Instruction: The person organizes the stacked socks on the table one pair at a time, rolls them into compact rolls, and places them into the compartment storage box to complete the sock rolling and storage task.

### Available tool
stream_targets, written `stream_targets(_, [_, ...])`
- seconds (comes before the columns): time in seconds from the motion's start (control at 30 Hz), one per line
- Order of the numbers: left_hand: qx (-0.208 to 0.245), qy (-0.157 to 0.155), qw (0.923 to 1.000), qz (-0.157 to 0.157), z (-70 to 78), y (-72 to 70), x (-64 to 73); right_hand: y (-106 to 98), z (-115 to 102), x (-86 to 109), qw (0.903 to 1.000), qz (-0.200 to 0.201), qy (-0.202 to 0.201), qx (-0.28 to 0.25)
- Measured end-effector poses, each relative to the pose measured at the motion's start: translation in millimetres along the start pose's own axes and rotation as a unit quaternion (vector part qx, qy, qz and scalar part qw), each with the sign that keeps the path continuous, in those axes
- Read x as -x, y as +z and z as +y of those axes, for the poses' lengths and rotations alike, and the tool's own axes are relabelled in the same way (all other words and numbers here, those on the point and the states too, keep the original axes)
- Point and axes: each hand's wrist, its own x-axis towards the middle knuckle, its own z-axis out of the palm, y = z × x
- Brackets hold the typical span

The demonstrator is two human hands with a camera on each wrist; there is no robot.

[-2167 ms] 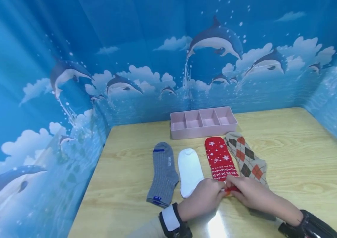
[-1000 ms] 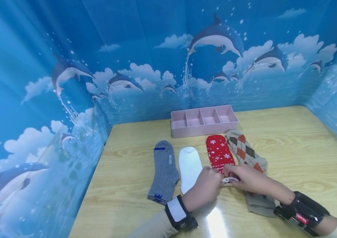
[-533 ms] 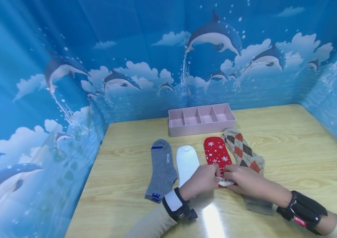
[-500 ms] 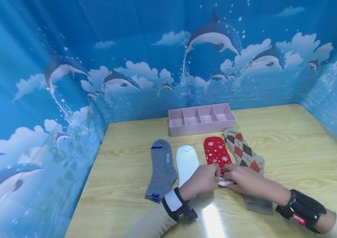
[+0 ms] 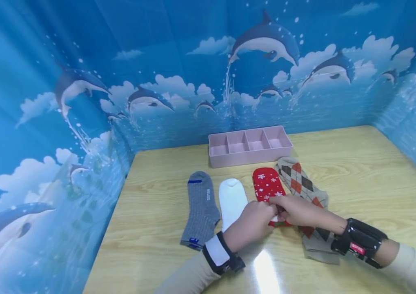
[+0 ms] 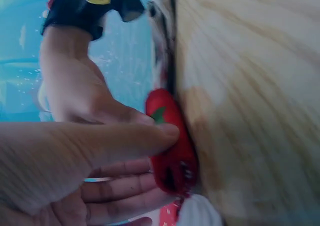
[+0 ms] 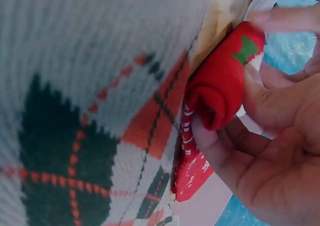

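Observation:
A red snowflake sock [image 5: 266, 183] lies on the table with its toe end flat. Its near end is wound into a thick roll [image 7: 217, 81] with a green patch showing. My left hand [image 5: 253, 222] pinches one end of that roll, thumb on top and fingers behind, as the left wrist view shows. At the other end my right hand [image 5: 301, 210] holds it between thumb and fingers [image 7: 215, 141]. Just right of the red sock, partly beneath my right hand and wrist, is a beige argyle sock [image 5: 297, 179]. A white sock [image 5: 231, 200] lies beside my left hand.
Left of the white sock lies a grey ribbed sock [image 5: 202, 208]. A pink box [image 5: 252, 157] with several compartments stands behind the socks. The wooden table [image 5: 156, 204] backs onto a dolphin-print curtain [image 5: 178, 49].
The red sock's near end has been rolled up toward its toe, so its flat part is shorter. Both hands have moved slightly away from the table's front with the roll.

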Motion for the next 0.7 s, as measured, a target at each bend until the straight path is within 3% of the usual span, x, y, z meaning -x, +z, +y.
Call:
stream_targets(0.17, [0.065,-0.031,0.9971,-0.023,-5.0,0.3,-6.3,-3,1,7.0,0.9995,0.020,-0.011,-0.020])
stream_targets(0.23, [0.079,-0.040,0.9957,-0.027,-6.7,0.2,-8.3,-3,-1,13.6,0.9989,0.039,-0.027,-0.004])
stream_targets(0.3, [0.091,-0.045,0.9945,-0.026,-9.0,0.6,-10.8,-2,-4,20.6,0.9947,0.066,-0.063,0.047])
stream_targets(0.4, [0.099,-0.052,0.9931,-0.036,-13.3,0.0,-14.4,3,-9,27.4,0.9763,0.118,-0.112,0.143])
stream_targets(0.5, [0.129,-0.071,0.9874,-0.059,-18.1,-1.6,-18.5,6,-11,25.7,0.9654,0.136,-0.127,0.183])
stream_targets(0.6, [0.136,-0.079,0.9847,-0.076,-20.4,-4.0,-20.9,1,-10,19.6,0.9796,0.094,-0.100,0.147])
stream_targets(0.7, [0.098,-0.065,0.9917,-0.052,-20.9,-5.1,-21.6,-8,-6,10.1,0.9932,0.039,-0.064,0.090])
